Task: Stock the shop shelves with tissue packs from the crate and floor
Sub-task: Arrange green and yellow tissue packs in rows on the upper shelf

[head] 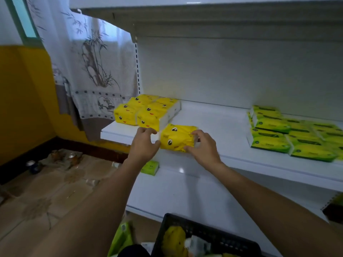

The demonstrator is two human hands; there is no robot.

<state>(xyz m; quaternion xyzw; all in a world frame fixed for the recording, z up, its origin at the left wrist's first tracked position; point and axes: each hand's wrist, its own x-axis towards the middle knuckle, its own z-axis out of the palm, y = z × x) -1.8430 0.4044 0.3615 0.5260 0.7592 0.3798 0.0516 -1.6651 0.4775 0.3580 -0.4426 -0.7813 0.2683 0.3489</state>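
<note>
Nearest, a black plastic mesh crate (213, 231) holds more packs. Beyond it, a yellow duck-faced tissue pack (177, 137) lies at the near edge of the white shelf (222, 123). The left hand (143, 143) grips its left end and the right hand (203, 147) its right end, fingers curled round. Stacked yellow packs (146, 110) sit just left.

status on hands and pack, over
Left hand and right hand grip the yellow duck-face plastic tissue pack by its ends. Pack at white shelf front edge. Yellow pack stack close behind-left.
</note>
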